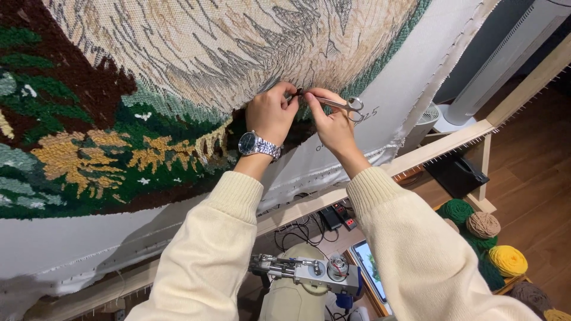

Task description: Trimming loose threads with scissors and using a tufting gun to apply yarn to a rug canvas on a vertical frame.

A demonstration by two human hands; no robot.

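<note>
Tufted rug (119, 119) on wooden frame (452, 145): pile filled left of fingers, bare outlined cloth above. Left hand (270, 113) fingers pinching a yarn tuft. Right hand (333, 122) fingers closed around small scissors (342, 105), tips at tuft. Trimming unfinished.

Rug-Making Workshop

Looked like a rug-tufting workshop: large tufted landscape rug (119, 119) stretched on a wooden frame (440, 148), balls of yarn (488, 238) piled in a crate, tufting gun (309, 270) resting below, power strip (340, 215) on the wooden floor (535, 196).
</note>
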